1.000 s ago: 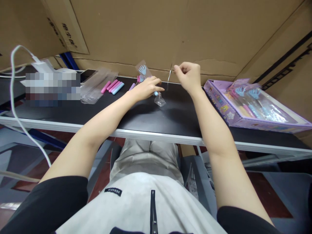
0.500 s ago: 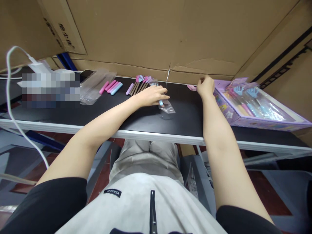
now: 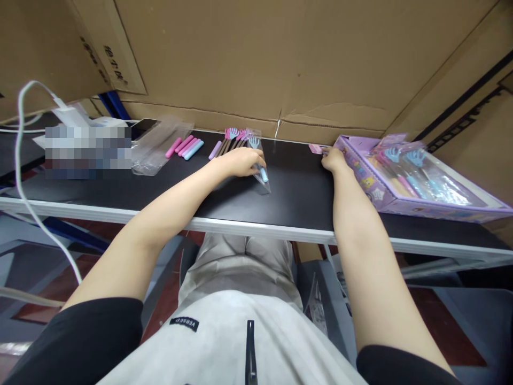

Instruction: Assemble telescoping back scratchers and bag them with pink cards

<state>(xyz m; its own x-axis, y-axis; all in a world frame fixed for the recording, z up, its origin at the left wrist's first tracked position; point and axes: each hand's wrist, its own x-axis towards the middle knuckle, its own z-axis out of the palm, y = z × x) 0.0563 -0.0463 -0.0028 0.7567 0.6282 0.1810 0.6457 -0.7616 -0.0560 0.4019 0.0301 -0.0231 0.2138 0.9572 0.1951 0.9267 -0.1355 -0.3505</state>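
My left hand [image 3: 245,162] is closed around a back scratcher [image 3: 263,174] with a light blue handle and a blue hand-shaped head, inside a clear plastic bag. The bag's lower end sticks out below my fingers. My right hand [image 3: 333,160] pinches at the edge of a small pink card [image 3: 315,148] near the back of the table, beside the purple box; the fingertips are partly hidden. Left of my left hand lie several back scratcher rods [image 3: 231,144] with pink and blue heads. A purple handle [image 3: 215,149] lies beside them.
A purple display box [image 3: 380,195] with bagged back scratchers stands at the right. Several pink and blue handles [image 3: 185,145] and clear plastic bags [image 3: 152,155] lie at the left. Behind them are a phone [image 3: 145,127] and a white cable [image 3: 20,160]. Cardboard walls [image 3: 256,59] rise behind the table.
My left fingers have gone from spread over the bagged back scratcher to closed around it, and the bag has turned slightly. My right hand has shifted down a little, its fingers at the pink card.
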